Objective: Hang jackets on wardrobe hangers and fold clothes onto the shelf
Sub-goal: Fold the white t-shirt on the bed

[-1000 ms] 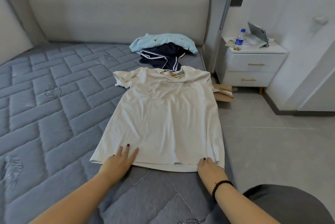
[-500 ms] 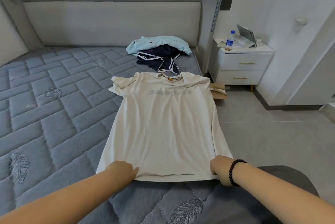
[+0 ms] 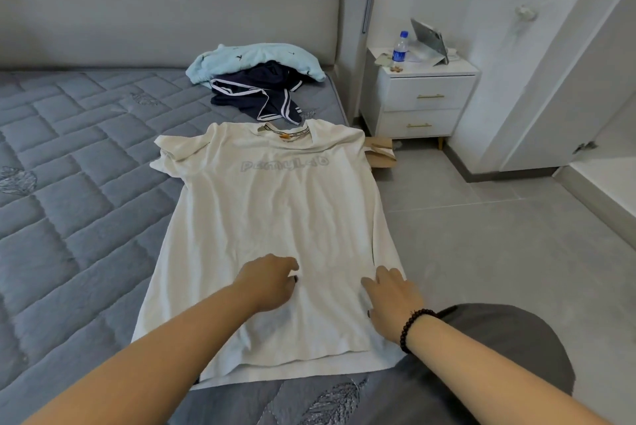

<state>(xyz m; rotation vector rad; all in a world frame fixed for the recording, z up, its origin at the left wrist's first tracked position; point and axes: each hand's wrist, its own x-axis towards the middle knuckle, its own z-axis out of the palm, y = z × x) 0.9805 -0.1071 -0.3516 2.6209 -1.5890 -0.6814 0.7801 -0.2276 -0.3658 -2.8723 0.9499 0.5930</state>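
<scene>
White cotton T-shirt [image 3: 275,218] with faint grey chest lettering lies spread face up along the right edge of the grey quilted mattress [image 3: 75,184], collar toward the headboard. The left hand [image 3: 270,282] rests on its lower middle, fingers loosely curled, gripping nothing I can see; the right hand [image 3: 392,300] presses flat, fingers spread, near the right hem
</scene>
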